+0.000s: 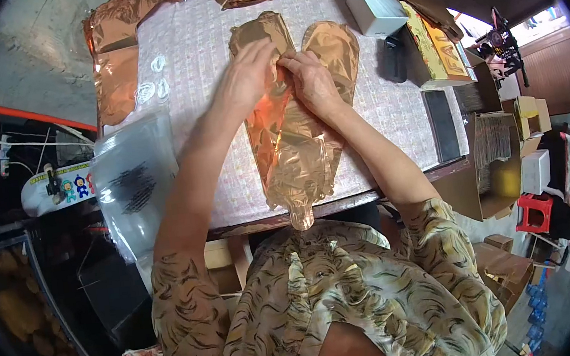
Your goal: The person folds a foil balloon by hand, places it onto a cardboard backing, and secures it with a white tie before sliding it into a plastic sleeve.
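Note:
A flat copper-coloured foil piece [292,149] lies lengthwise on the patterned table cover, its narrow tab hanging at the near edge. My left hand [253,73] rests on its upper part, slightly blurred, with the fingers stretched forward over the foil. Close beside it, my right hand [311,81] has its fingers bent together on a fold of the foil near the middle. To the right of that hand, a rounded foil lobe [332,48] spreads out. What lies beneath the fingertips is hidden.
More copper foil [118,77] lines the left and far edges. White string loops [145,92] and clear plastic bags [136,186] are at left. A white box [376,8], a black object [393,59], a yellow box [434,44] and a dark flat case [441,125] stand or lie at right.

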Demonstrator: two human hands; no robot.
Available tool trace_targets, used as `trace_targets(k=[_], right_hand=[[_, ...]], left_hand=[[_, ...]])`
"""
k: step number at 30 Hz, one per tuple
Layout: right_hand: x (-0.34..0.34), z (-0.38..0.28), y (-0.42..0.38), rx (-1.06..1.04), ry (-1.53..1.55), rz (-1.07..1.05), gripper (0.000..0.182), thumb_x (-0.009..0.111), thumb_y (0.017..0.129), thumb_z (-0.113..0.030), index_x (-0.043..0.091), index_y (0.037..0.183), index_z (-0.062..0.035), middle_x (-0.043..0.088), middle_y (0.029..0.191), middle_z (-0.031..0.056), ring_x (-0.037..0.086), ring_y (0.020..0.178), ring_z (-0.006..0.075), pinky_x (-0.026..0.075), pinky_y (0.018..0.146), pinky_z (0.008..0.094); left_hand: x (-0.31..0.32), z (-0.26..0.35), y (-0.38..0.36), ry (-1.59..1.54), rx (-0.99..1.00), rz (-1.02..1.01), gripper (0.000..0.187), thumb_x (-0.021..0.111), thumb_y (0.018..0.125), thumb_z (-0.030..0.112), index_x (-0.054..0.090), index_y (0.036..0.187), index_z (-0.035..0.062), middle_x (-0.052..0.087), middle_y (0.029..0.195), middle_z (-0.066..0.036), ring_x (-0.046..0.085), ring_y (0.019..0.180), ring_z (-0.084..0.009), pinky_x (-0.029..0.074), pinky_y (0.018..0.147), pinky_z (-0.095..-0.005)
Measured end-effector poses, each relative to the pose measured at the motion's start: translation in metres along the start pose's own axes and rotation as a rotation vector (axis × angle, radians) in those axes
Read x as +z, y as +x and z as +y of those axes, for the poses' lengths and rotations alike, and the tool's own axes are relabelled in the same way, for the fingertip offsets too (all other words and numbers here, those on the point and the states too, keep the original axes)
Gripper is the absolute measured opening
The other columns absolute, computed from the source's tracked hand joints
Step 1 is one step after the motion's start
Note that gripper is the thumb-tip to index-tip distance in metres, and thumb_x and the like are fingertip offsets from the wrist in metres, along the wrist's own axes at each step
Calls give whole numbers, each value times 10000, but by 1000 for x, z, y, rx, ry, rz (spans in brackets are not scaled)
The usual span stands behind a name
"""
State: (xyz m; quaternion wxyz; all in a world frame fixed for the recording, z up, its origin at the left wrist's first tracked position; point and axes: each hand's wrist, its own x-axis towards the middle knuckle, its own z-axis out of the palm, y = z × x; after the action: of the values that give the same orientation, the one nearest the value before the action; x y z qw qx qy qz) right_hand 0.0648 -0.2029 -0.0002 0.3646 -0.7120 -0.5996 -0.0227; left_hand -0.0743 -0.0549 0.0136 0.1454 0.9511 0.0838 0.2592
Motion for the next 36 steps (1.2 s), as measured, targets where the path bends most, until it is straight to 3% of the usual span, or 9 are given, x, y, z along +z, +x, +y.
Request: trace_targets(k=[6,10,16,24,25,26,33,35,36], right_hand=[[-6,-6,4,24,5,5,322,587,903,40,721,1192,-4,696,1236,176,628,1107,400,525,969,458],[-10,-3,10,12,6,-22,257,687,816,-19,750,1066,-17,726,1148,155,633,1039,381,520,939,472],[-14,32,56,166,-1,-116,194,606,871,-67,784,948,-79,751,1006,161,649,993,403,528,902,514],[-4,83,109,157,-241,-134,311,632,895,-159,796,1159,-186,761,1158,64,604,1205,341,412,1030,573],[-6,93,112,57,-299,-129,354,639,914,-130,748,1250,-155,746,1195,134,693,1115,377,526,995,455],[-12,100,107,65,-305,-129,354,639,914,-130,748,1250,-155,746,1195,134,693,1115,377,526,995,455],[-94,25,25,350,-57,-210,377,689,862,-41,738,1233,-84,741,1138,202,720,1049,347,572,868,389],[-96,-13,-9,-88,-68,-244,376,712,821,-7,745,1193,-58,737,1160,187,719,1049,338,572,848,385],[-97,-42,-17,-45,10,-484,432,703,800,24,735,1219,-74,716,1261,154,687,1136,321,551,960,412]], left_hand=[[18,12,10,-152,-172,16,318,603,967,43,539,1277,7,584,1242,-210,573,1190,-417,476,1041,-485],[19,12,6,-117,-152,39,331,619,958,46,533,1274,3,572,1219,-212,569,1157,-416,475,1028,-483],[21,12,5,-56,-128,30,349,607,954,34,547,1297,11,574,1232,-189,565,1142,-397,476,1027,-470],[23,13,3,-35,-91,21,347,623,904,-12,663,1233,91,579,1216,-117,585,1126,-336,514,996,-435],[25,12,3,-44,-87,17,347,623,904,-12,663,1233,91,579,1216,-117,585,1126,-336,514,996,-435],[26,10,3,-54,-92,17,351,627,902,-13,673,1233,95,584,1204,-110,595,1109,-323,518,991,-428],[33,5,2,-38,-68,68,374,636,909,4,712,1254,128,598,1175,-89,624,1047,-283,536,951,-407],[38,2,0,0,-57,58,382,622,917,11,718,1263,142,602,1188,-90,627,1071,-286,533,971,-409],[38,1,1,5,-63,52,382,622,917,11,718,1263,142,602,1188,-90,627,1071,-286,533,971,-409]])
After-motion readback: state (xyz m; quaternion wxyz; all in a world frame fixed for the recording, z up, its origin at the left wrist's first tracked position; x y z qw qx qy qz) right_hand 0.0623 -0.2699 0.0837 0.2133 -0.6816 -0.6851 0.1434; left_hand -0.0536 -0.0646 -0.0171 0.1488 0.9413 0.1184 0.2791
